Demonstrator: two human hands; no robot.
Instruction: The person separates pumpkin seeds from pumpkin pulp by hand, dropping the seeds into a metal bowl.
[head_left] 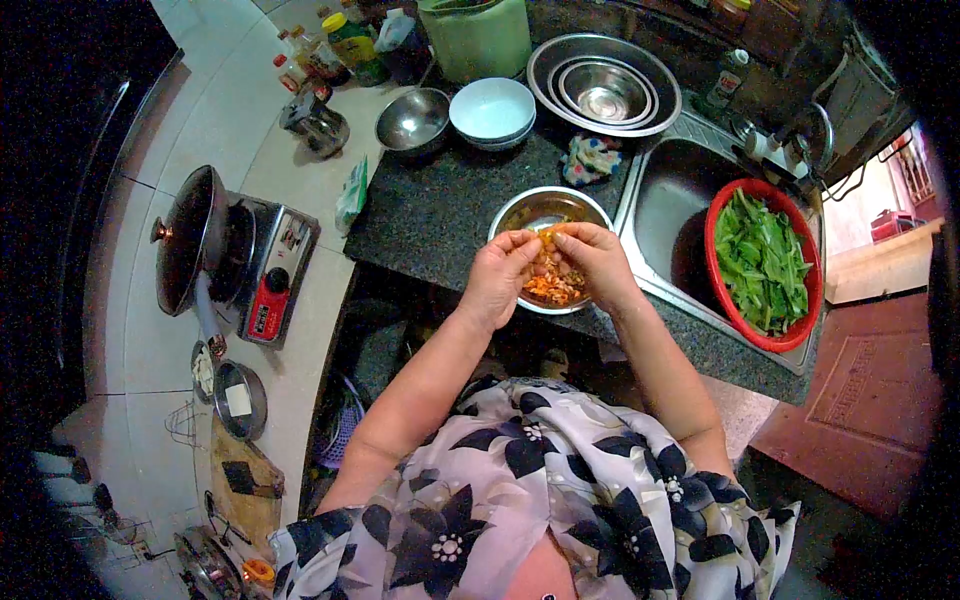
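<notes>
Both hands are above a steel bowl [497, 230] standing near the front edge of the dark counter. My left hand [500, 272] and my right hand [598, 262] meet with thumbs and fingertips pinched on a small orange-yellow piece of food [549, 236]; its exact kind I cannot make out. Below the fingers, chopped orange and pale bits [553, 290] lie in the bowl. Part of the bowl's sides is hidden behind the hands.
To the right, a red basin [715, 262] of green leaves sits over the sink [672, 190]. Behind stand nested steel basins [540, 75], white bowls [492, 108], a steel bowl [413, 120] and a patterned cloth [592, 160]. At left is a portable stove [285, 260] beside a lidded pan [190, 240].
</notes>
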